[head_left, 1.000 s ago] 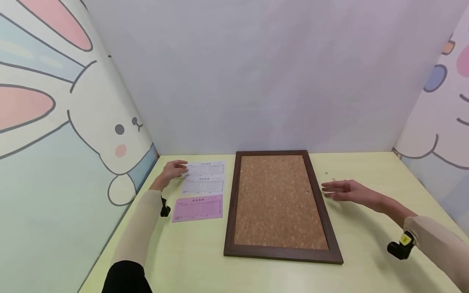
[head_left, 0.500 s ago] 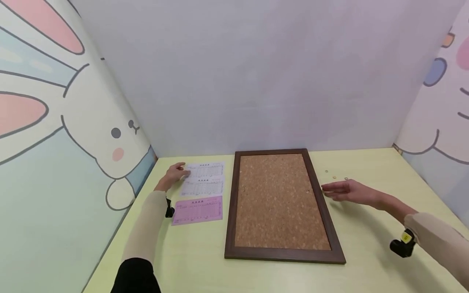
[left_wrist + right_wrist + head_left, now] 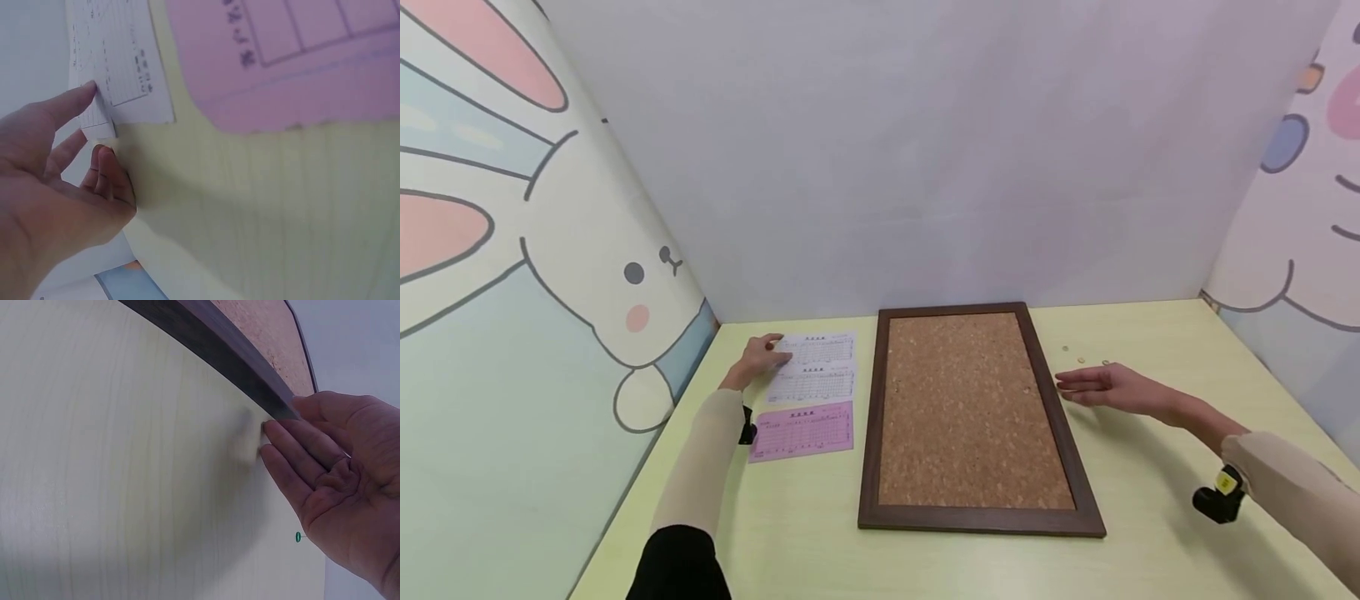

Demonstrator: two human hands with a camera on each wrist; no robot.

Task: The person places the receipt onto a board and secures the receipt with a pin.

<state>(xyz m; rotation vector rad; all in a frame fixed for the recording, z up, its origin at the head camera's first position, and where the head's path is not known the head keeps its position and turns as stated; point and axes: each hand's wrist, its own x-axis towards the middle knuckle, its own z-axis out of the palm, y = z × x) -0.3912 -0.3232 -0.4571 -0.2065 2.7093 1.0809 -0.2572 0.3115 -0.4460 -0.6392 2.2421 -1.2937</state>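
Note:
My left hand (image 3: pixel 762 357) is at the left end of the upper white printed sheet (image 3: pixel 823 348). In the left wrist view, its thumb lies on the sheet's lifted corner (image 3: pixel 99 130), with a finger below, pinching it. A second white sheet (image 3: pixel 816 383) lies just nearer, partly under the first. Below that is a pink printed sheet (image 3: pixel 808 432). My right hand (image 3: pixel 1116 390) holds nothing. Its fingers are extended beside the right edge of a framed cork board (image 3: pixel 970 408), the fingertips right at the dark frame (image 3: pixel 250 365).
Several small push pins (image 3: pixel 1081 360) lie on the pale table (image 3: pixel 970 567) beyond my right hand; a green pin (image 3: pixel 298 537) shows in the right wrist view. A plain back wall (image 3: pixel 925 167) and side walls with cartoon drawings (image 3: pixel 587 275) enclose the table.
My left hand has shifted slightly right, and its fingers now close on the end of the upper white sheet. The right hand has barely moved; the head view has drifted a little.

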